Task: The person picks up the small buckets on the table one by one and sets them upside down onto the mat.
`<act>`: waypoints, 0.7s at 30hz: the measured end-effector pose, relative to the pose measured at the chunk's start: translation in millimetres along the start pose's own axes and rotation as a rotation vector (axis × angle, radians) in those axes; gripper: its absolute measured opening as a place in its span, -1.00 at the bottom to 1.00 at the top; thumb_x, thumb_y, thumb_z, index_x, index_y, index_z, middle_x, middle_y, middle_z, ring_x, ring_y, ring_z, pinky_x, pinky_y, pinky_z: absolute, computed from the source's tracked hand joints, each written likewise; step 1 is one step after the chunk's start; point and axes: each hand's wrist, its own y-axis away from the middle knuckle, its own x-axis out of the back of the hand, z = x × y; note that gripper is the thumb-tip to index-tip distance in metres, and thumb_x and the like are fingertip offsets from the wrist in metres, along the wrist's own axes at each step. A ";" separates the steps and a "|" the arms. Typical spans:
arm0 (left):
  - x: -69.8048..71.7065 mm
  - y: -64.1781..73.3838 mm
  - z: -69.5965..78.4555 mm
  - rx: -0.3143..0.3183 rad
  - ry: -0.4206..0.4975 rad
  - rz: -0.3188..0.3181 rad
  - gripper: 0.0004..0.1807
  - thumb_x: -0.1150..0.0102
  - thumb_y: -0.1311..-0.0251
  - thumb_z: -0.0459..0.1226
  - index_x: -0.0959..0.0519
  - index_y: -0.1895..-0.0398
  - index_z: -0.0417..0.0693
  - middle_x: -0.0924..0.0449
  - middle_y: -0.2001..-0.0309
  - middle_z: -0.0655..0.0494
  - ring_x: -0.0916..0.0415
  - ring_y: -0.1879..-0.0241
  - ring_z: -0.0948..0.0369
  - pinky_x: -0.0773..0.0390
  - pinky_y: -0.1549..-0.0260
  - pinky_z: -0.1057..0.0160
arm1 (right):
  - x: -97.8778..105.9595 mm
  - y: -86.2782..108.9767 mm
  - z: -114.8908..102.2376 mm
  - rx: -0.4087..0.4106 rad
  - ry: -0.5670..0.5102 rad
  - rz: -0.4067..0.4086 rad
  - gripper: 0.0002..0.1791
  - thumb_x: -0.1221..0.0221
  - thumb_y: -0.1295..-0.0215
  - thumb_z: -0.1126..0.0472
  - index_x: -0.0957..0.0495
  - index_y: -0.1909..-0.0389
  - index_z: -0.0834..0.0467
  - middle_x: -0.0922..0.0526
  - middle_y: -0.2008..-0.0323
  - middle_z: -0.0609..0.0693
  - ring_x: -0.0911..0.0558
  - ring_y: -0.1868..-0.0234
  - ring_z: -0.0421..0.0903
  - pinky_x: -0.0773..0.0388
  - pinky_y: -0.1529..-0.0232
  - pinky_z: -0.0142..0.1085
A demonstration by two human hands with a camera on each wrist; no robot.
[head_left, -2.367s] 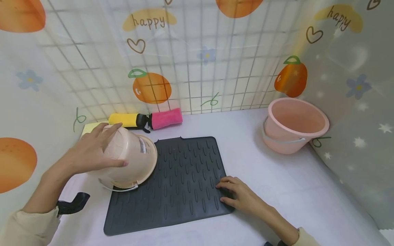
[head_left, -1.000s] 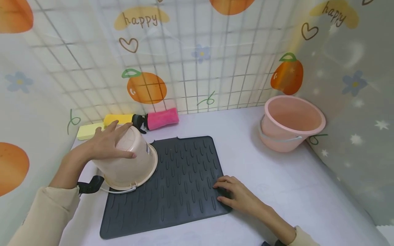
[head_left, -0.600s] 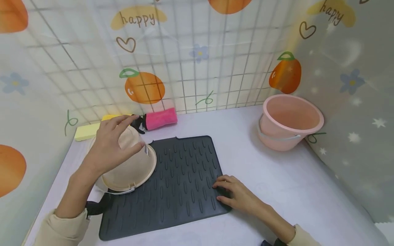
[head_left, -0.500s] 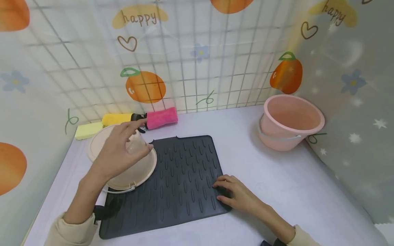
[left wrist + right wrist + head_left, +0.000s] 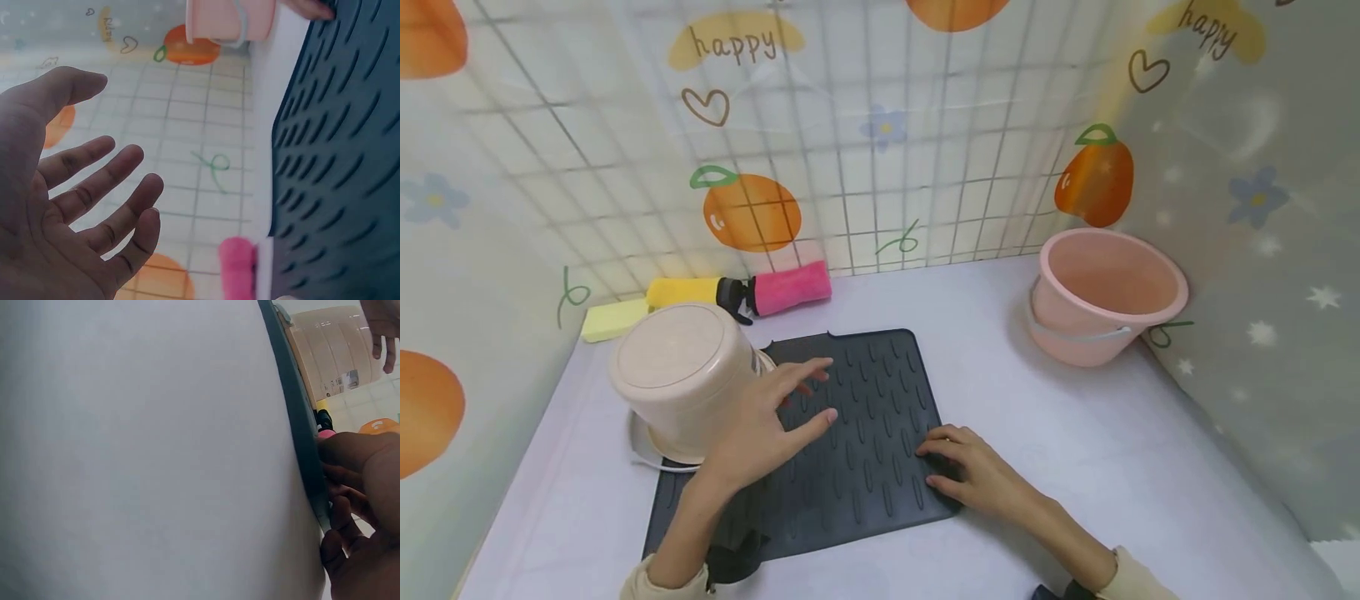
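A beige bucket (image 5: 673, 367) stands upside down, its rim over the left part of the dark grey ridged mat (image 5: 865, 450) and its handle lying at the near side. My left hand (image 5: 767, 429) is above the mat, just right of the bucket in the head view, and covers part of its side. Its fingers are spread and bent a little, holding nothing, as the palm in the left wrist view also shows. At the mat's right edge rests my right hand (image 5: 973, 467), with loosely curved fingers (image 5: 347, 519) touching the edge.
Along the back lie a yellow sponge (image 5: 614, 320), a yellow bottle-like thing with a black end (image 5: 685, 292) and a pink cloth-like roll (image 5: 792, 288). A pink bucket (image 5: 1105, 296) stands upright at the back right of the white table (image 5: 1000, 308). A printed curtain (image 5: 925, 142) hangs behind.
My left hand has let go of the overturned beige bucket and moved right and nearer, over the mat. The bucket now stands upside down by itself. My right hand has stayed in place.
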 end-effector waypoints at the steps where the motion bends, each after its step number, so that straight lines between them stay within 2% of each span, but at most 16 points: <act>1: -5.1 1.4 -0.1 0.002 0.016 0.000 -0.34 -0.38 -0.21 -0.04 -0.44 -0.38 0.18 -0.55 -0.11 0.30 -0.53 0.04 0.23 -0.55 0.15 0.10 | 0.3 0.0 -0.2 -0.001 -0.002 0.001 -0.63 -0.39 -0.24 0.16 -0.62 -0.07 0.05 -0.51 -0.15 -0.12 -0.47 -0.17 -0.07 -0.48 -0.13 -0.05; 5: -24.3 6.0 -0.3 0.003 0.107 -0.011 -0.37 -0.38 -0.22 -0.06 -0.45 -0.37 0.17 -0.55 -0.10 0.26 -0.51 0.06 0.25 -0.55 0.16 0.12 | 0.1 -0.3 -0.6 -0.011 -0.011 0.003 -0.64 -0.39 -0.24 0.17 -0.63 -0.06 0.05 -0.52 -0.15 -0.11 -0.46 -0.18 -0.06 -0.47 -0.14 -0.04; 11: -52.9 13.1 0.0 0.015 0.241 -0.040 -0.38 -0.38 -0.24 -0.06 -0.45 -0.37 0.20 -0.54 -0.11 0.28 -0.52 0.05 0.17 -0.55 0.13 0.11 | -1.8 0.2 0.3 -0.010 -0.016 0.015 -0.64 -0.40 -0.23 0.18 -0.63 -0.05 0.05 -0.52 -0.14 -0.11 -0.47 -0.15 -0.08 -0.50 -0.09 -0.07; 21: -92.0 28.2 -5.5 0.058 0.296 -0.066 -0.44 -0.35 -0.26 -0.02 -0.48 -0.32 0.22 -0.57 -0.08 0.27 -0.53 0.10 0.21 -0.56 0.15 0.15 | -2.5 1.0 2.9 -0.010 -0.017 0.014 -0.63 -0.40 -0.23 0.18 -0.63 -0.06 0.04 -0.52 -0.15 -0.11 -0.46 -0.18 -0.05 -0.49 -0.14 -0.01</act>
